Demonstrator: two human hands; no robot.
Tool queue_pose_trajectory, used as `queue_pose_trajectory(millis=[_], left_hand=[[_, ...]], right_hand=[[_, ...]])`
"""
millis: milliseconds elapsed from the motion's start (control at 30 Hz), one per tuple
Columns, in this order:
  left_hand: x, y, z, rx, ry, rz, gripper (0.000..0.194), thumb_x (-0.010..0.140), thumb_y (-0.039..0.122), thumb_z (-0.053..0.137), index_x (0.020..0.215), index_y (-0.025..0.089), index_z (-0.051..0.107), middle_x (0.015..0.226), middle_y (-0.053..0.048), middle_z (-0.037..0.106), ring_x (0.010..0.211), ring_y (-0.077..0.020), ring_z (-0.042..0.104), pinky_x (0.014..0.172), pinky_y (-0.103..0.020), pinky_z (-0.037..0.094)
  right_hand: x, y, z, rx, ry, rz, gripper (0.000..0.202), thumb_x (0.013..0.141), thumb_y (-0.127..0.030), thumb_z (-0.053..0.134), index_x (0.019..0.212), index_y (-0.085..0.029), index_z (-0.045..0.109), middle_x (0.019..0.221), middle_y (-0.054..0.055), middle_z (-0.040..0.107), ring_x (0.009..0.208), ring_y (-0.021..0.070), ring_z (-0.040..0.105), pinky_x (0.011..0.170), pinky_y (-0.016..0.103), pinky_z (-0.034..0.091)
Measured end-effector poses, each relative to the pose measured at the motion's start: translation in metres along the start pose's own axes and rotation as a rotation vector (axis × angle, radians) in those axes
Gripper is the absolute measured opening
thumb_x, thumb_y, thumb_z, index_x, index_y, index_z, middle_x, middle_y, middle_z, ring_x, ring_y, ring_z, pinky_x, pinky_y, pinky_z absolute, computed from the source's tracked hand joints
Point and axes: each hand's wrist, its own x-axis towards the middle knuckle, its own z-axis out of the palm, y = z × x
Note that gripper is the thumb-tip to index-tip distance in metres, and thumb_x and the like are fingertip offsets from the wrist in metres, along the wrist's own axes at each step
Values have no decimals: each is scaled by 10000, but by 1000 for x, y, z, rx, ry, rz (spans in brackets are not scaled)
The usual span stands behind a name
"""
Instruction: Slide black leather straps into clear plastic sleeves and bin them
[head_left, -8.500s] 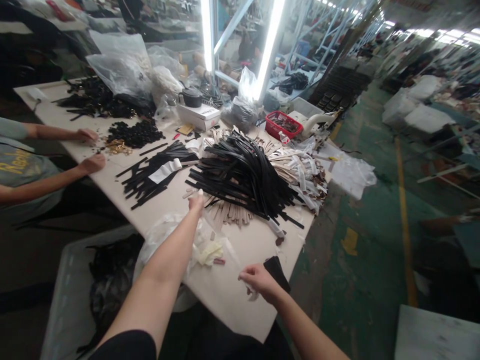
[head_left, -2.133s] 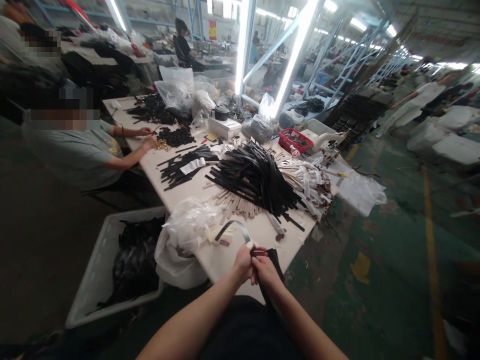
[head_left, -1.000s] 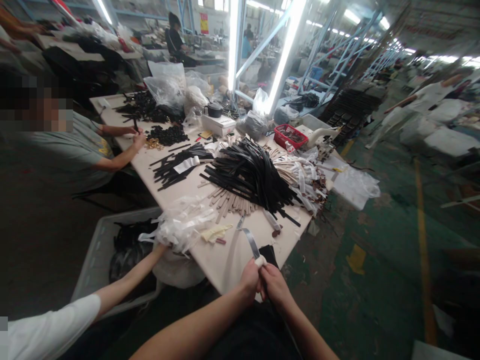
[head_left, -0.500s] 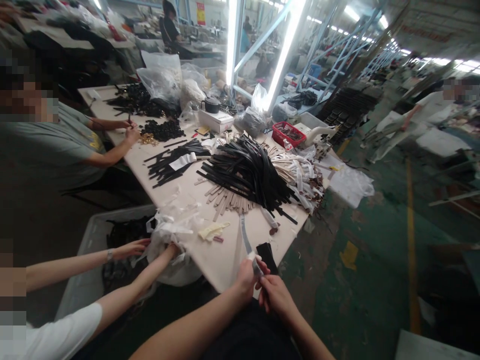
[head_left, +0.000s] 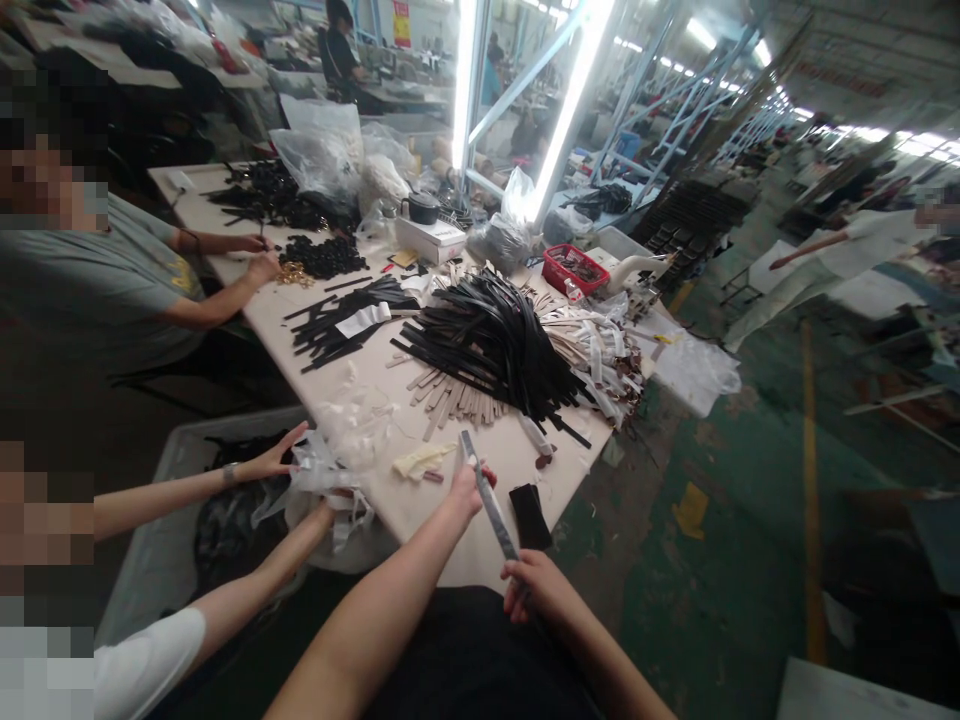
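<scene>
Far out to the left of the left hand, a heap of clear plastic wrapping (head_left: pixel 330 470) is being handled by a co-worker's hands (head_left: pixel 281 460) at the near table (head_left: pixel 420 505) edge. The left hand (head_left: pixel 466 487) is closed around the upper part of a dark strap (head_left: pixel 487 498), gripped partway along. The strap is stretched taut on a diagonal between both hands, just above the table edge. Beyond the left hand, a big pile of black straps (head_left: pixel 495 345) is spread. Just right of the strap, a small black piece (head_left: pixel 529 516) is lying flat. The right hand (head_left: pixel 534 590) is clenched on the strap's lower end.
</scene>
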Motion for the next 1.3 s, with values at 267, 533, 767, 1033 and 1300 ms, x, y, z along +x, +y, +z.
queue_pose_trajectory(millis=[267, 533, 767, 1033, 1300], left_hand=[[-24, 4, 9, 228, -236, 152, 143, 834, 253, 597, 924, 142, 601, 712, -53, 666, 636, -180, 659, 670, -315, 538], [-50, 97, 64, 287, -378, 486, 233, 929, 404, 567, 968, 176, 594, 586, 40, 505, 496, -126, 530, 596, -286, 511], [-106, 50, 60, 501, -422, 577, 270, 902, 423, 583, 802, 176, 629, 708, -54, 664, 719, -197, 653, 666, -286, 505], [-123, 50, 37, 614, -382, 611, 160, 827, 316, 672, 878, 165, 683, 902, -101, 732, 930, -259, 666, 838, -331, 499], [-125, 100, 84, 614, -544, 628, 322, 910, 447, 604, 731, 186, 547, 528, 59, 434, 424, -87, 435, 470, -223, 396]], right_hand=[[41, -46, 10, 21, 142, -336, 532, 857, -706, 440, 844, -178, 510, 455, -74, 523, 272, 65, 364, 324, 180, 244], [9, -68, 29, 32, -38, -456, 514, 895, -665, 482, 1021, -168, 511, 638, -16, 636, 379, 100, 543, 369, 179, 336], [21, -128, 45, -77, 260, -739, 402, 988, -536, 403, 989, -182, 593, 612, -16, 559, 473, 113, 479, 467, 224, 382], [17, -116, 50, -117, 280, -744, 409, 997, -528, 386, 970, -191, 615, 655, 15, 583, 580, 158, 542, 566, 258, 443], [1, -172, 20, -135, 200, -937, 419, 957, -501, 519, 1215, -191, 629, 1150, 108, 678, 991, 210, 656, 827, 313, 528]])
